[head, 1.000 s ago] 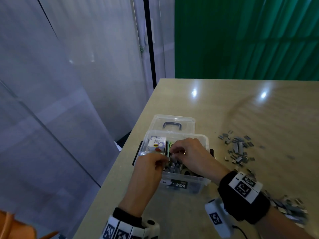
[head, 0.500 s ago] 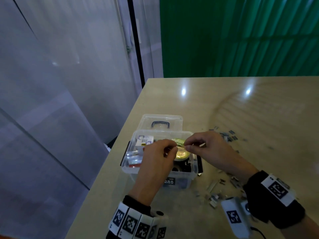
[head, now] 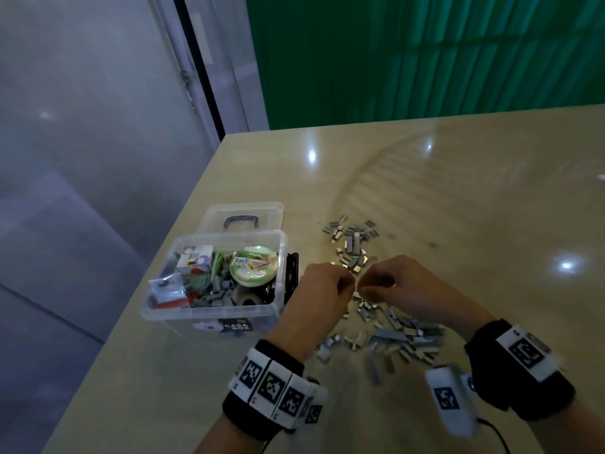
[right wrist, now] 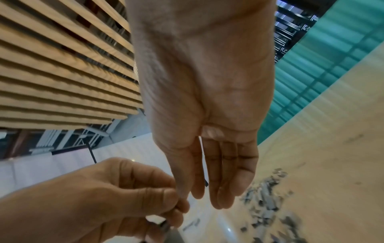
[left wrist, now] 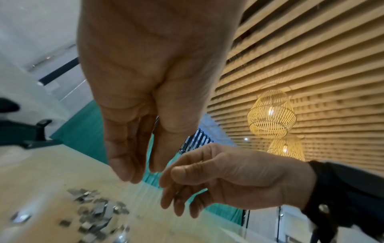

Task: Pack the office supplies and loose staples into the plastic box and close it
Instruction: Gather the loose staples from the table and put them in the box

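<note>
- Bare-skinned, the left hand (head: 322,290) and the right hand (head: 397,285) hover fingertip to fingertip above the table, just right of the box.
- Left hand: fingers (right wrist: 145,184) curled inward with thumb pressed to forefinger, as in a pinch; whether anything is between them cannot be told. The left wrist view shows its fingers (left wrist: 124,157) pointing down toward the staples.
- Right hand: fingers (left wrist: 180,199) loosely curled, thumb tip near the forefinger; a held item cannot be confirmed. The right wrist view shows its fingers (right wrist: 228,172) hanging fairly straight over the pile.
- Loose grey metal staple strips (head: 393,332) lie scattered on the table directly below and in front of both hands. One cluster lies beyond the fingertips, a larger one between the hands and the wrists.
- Clear plastic storage box (head: 209,314) stands open just left of the left hand, near the table's left edge. It holds a green-labelled tape roll (head: 253,268), a small white carton (head: 193,257), grey staple strips and other small supplies.
- Clear lid with dark handle (head: 242,216) lies flat behind the box, touching its rear edge.
- Glossy beige table (head: 458,191) carries all items.
- Black wristbands with square-patterned white tags (head: 275,388) sit on both wrists.
</note>
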A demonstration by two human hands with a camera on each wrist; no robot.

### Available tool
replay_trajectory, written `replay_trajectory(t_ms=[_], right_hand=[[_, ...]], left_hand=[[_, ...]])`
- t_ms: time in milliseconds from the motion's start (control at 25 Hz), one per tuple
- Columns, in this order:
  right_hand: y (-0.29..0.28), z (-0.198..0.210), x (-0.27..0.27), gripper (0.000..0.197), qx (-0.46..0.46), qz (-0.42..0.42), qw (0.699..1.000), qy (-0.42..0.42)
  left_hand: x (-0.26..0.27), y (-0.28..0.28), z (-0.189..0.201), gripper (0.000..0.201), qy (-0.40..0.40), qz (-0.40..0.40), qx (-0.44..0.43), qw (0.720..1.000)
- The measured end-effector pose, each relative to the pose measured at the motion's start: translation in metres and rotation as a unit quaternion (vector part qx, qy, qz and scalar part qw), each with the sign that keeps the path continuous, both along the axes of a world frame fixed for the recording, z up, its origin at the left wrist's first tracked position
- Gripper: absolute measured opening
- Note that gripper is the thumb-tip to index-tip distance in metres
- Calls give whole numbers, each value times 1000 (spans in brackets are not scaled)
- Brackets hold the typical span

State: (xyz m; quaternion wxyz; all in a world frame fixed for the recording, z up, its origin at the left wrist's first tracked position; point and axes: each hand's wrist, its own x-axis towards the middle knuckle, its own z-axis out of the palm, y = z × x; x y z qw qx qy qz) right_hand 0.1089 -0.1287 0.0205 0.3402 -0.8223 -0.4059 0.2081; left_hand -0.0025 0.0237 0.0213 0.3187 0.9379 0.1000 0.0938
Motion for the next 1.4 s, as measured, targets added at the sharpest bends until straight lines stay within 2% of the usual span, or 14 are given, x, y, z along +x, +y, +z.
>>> replay_trajectory(t_ms=[80,200,360,480,600,880,1040,1200,1320,1400], right_hand=[[-7,-16,8,6,-42,-7,999,-13],[-15,-37,14,5,-90,-6,995,-44],[-25,-54,12,6,-125,24,991,-31],[-26,-69,9,8,-160,18,985,-56],[-25,-78,6,10,-192,8,979,-66],[-24,-66,1,13,-174,28,981,-80],[-20,-51,13,15,-126,1,990,-56],[-12,-31,22,19,-96,-6,994,-45],[-6,-26,23,23,-115,-1,993,-30],[-2,-24,23,19,-110,4,994,-26]], left_hand=[[5,-3,-19,18,76,18,65,995],[2,-6,-48,25,180,81,83,977],[-5,-10,-74,17,225,122,112,960],[-2,-11,-85,18,212,137,119,960],[3,-8,-87,24,211,146,82,963],[4,-8,-90,18,190,153,-11,970],[3,-17,-69,20,109,126,0,986],[0,-21,-37,13,26,110,-63,992],[-3,-15,-23,12,-1,100,-88,991],[-6,-13,-15,11,-12,101,-95,990]])
